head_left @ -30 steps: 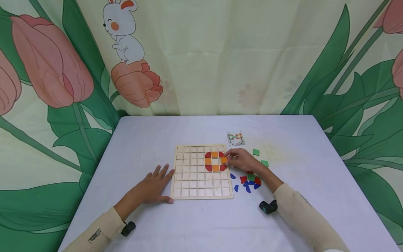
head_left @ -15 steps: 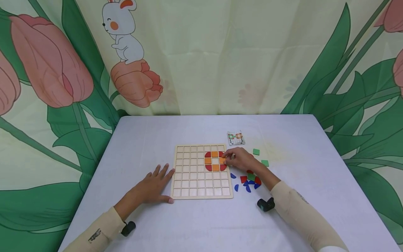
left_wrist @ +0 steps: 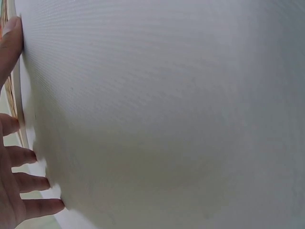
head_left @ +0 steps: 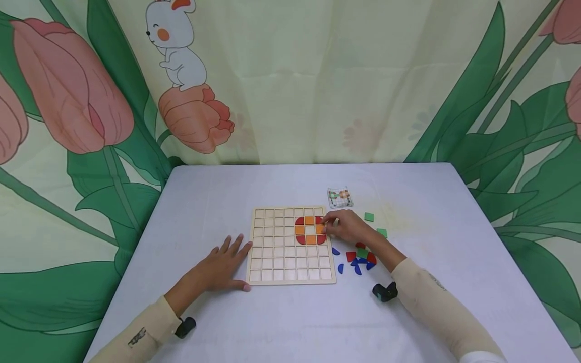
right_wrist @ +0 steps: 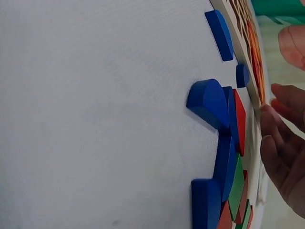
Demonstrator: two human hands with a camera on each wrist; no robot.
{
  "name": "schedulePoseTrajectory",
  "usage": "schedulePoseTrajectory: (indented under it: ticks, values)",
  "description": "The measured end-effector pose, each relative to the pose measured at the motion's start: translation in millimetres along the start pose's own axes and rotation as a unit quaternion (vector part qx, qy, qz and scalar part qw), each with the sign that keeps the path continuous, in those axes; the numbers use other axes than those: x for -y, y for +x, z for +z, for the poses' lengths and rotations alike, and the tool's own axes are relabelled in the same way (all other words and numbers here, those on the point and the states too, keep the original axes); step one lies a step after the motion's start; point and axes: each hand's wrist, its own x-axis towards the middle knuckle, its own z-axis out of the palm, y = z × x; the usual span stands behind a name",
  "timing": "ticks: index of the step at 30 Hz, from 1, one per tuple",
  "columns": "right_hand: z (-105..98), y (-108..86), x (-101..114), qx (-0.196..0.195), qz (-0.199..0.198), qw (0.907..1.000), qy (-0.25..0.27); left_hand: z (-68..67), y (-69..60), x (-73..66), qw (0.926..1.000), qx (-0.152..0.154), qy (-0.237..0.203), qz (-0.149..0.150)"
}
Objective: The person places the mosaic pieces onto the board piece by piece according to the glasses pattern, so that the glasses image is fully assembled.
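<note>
Orange tile (head_left: 320, 229), head view: lies in the right-hand column of the grid board (head_left: 272, 264), towards the board's far right corner, part of a red-and-orange ring (head_left: 310, 240) round a bare cell. Looks like painted wood; I judge it light, stiff, smooth, hard to break. Best taken by two opposite edges, thumb against finger; seated flush, it would offer little edge. Board probably light too, apt to slide on the table (head_left: 218, 191); steady it by the rim.

Right hand (head_left: 345, 226) reaches over the board's right edge, fingers bent, tips at the tile; pinch or mere touch, cannot tell. Left hand (head_left: 224, 267) lies spread along the board's left edge, thumb by the near left corner, grasping nothing. Hands well apart. Off the board's right edge: blue pieces (head_left: 357, 270), green squares (head_left: 369, 217).

Left wrist view: fingers fanned, thumb and forefinger at the board's side.

Right wrist view: fingers curved beside the board; tile not made out. Blue pieces show thick sides, likely easy to pinch.
</note>
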Motion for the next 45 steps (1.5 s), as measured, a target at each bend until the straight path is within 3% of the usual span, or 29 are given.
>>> schedulePoseTrajectory:
  ticks: [4, 13, 21, 39, 45]
  values:
    - [-5, -6.7, -7, 0.002, -0.001, 0.9994, 0.034, -1.2, 0.7, 1.0, 1.0000, 0.000, 0.000, 0.001]
    - [-16, -34.4, -20, 0.003, 0.041, 0.9956, 0.084, -0.2, 1.1, 1.6, 1.0000, 0.001, -0.003, 0.002]
    - [-13, -48.6, -27, 0.007, 0.011, 0.9959, 0.090, 2.1, 2.1, 2.8, 1.0000, 0.002, 0.002, 0.002]
    - [5, -51.3, -13, 0.040, -0.003, 0.9990, 0.022, 1.5, 0.3, 1.1, 1.0000, 0.002, -0.003, 0.001]
    - [2, -51.5, -10, 0.043, -0.032, 0.9986, -0.003, 3.4, 1.0, 2.3, 1.0000, -0.002, -0.003, 0.003]
